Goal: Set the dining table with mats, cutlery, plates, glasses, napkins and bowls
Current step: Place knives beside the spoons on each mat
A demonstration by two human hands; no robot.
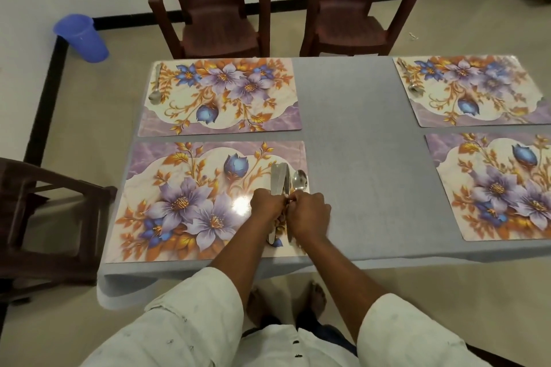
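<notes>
Now both hands, left hand (266, 202) and right hand (308, 209), are closing their grip mid-handle on thin, stiff, slippery steel cutlery (280, 180) lying along the near mat (190, 205)'s right edge.

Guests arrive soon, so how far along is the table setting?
Done: four floral placemats lie on the grey tablecloth; the far left mat and far right mat each carry a steel spoon.
In hand: left hand and right hand grip cutlery on the near left mat.
Left: the near right mat is bare; no plates, glasses, napkins or bowls show.
</notes>
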